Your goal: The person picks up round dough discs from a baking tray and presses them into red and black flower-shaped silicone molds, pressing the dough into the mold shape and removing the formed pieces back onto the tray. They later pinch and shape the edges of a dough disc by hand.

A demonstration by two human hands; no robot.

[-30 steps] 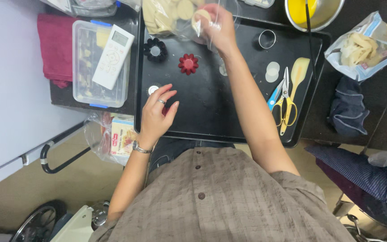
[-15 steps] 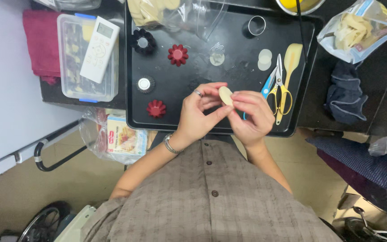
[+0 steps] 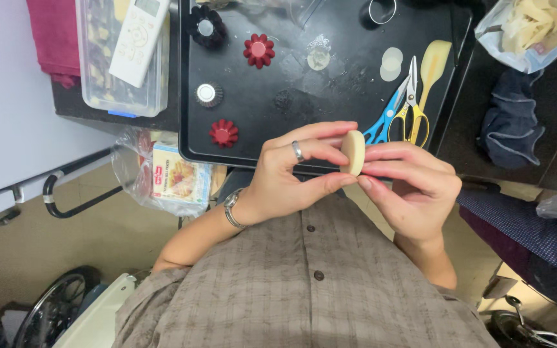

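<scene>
Black tray (image 3: 278, 138) sat on the dark table, molds and tools scattered on it. We held the pale dough disc (image 3: 354, 152) on edge just above the tray's near rim, left hand (image 3: 285, 177) and right hand (image 3: 414, 190) both pinching it between thumbs and fingertips. Looked like the shaping step; next move probably called for seating it in a mold, nearest the red fluted mold (image 3: 224, 133). Tray centre was open; scissors (image 3: 398, 113) and spatula (image 3: 432, 71) crowded the right edge.
</scene>
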